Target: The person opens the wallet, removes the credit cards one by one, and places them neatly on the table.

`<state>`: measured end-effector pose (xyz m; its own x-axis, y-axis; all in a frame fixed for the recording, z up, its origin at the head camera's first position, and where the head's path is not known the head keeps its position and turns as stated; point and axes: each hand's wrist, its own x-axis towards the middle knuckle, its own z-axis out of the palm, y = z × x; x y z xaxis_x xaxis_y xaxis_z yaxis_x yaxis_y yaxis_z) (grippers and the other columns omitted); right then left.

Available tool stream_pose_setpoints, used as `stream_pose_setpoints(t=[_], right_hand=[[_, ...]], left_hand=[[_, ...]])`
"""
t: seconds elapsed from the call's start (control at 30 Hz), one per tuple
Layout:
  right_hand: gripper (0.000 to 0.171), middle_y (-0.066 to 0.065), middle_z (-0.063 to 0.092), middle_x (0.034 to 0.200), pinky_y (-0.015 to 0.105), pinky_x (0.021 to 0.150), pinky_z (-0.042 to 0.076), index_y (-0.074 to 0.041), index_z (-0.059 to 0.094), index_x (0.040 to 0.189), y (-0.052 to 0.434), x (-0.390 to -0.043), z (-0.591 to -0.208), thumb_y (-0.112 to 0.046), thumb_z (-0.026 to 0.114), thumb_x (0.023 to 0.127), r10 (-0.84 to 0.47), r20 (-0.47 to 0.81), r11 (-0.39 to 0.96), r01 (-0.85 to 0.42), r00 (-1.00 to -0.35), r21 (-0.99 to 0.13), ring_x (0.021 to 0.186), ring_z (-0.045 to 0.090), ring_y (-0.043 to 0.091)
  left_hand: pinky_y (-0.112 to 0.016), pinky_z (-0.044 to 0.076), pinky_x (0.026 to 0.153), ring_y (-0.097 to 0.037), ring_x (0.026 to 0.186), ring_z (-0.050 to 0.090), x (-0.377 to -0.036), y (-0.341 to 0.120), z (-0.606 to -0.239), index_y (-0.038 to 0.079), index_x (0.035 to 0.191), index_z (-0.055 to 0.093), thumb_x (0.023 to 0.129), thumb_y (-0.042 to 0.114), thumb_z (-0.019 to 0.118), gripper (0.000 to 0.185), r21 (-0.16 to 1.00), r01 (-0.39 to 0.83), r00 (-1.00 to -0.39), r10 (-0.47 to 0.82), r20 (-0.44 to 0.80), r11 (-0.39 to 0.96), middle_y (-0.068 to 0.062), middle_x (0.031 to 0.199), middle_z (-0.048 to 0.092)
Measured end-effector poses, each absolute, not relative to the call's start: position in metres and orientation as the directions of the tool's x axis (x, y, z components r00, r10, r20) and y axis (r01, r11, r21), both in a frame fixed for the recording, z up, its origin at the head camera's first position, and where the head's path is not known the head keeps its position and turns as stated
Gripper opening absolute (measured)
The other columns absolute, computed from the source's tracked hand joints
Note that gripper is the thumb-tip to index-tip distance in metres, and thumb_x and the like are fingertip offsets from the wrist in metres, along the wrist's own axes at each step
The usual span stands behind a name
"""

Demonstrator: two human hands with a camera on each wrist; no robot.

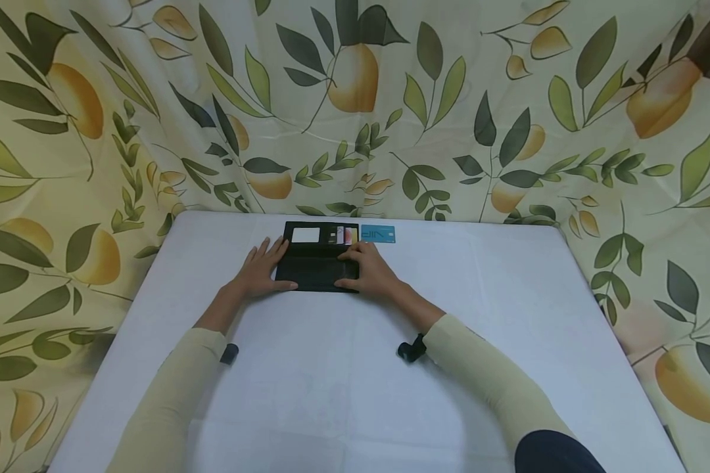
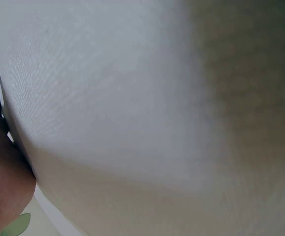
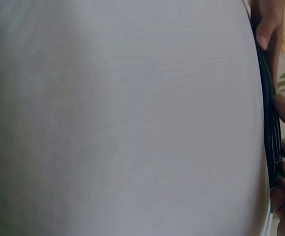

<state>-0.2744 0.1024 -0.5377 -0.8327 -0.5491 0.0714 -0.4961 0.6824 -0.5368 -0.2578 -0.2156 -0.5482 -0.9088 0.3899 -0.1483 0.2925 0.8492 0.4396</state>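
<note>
A black wallet (image 1: 319, 266) lies open on the white table (image 1: 355, 381), far from me. Its upper half shows a white window (image 1: 306, 235) and several cards (image 1: 344, 235) in slots. My left hand (image 1: 269, 266) rests flat against the wallet's left edge, thumb along the near edge. On the wallet's right part lies my right hand (image 1: 369, 269), fingers on top and thumb at the near edge. The right wrist view shows the wallet's thin dark edge (image 3: 270, 123) with fingers (image 3: 268, 29) touching it. In the left wrist view, only a bit of my left hand (image 2: 4, 187) and tablecloth appear.
A blue card (image 1: 378, 234) lies flat on the table just right of the wallet's upper half. A leaf-and-fruit patterned cloth (image 1: 355, 98) hangs behind and to both sides of the table. Black wrist cameras (image 1: 411, 349) sit under both forearms.
</note>
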Motion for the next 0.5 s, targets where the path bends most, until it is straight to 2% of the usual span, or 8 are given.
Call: stream_pose_setpoints(t=[0.5], right_hand=[[0.055,0.01,0.058,0.127,0.042,0.1,0.046,-0.008,0.075,0.129,0.1005,-0.2717,-0.5392,-0.039,0.089,0.086,-0.549,0.109,0.666,-0.512,-0.829,-0.543,0.118,0.047,0.027]], left_hand=[[-0.056,-0.007,0.126,-0.039,0.16,-0.008,-0.2566,-0.2149,-0.5453,0.007,0.169,0.011,0.09,0.06,0.074,0.114,0.45,0.288,-0.909,0.389,-0.148,0.845,-0.015,0.176,0.004]])
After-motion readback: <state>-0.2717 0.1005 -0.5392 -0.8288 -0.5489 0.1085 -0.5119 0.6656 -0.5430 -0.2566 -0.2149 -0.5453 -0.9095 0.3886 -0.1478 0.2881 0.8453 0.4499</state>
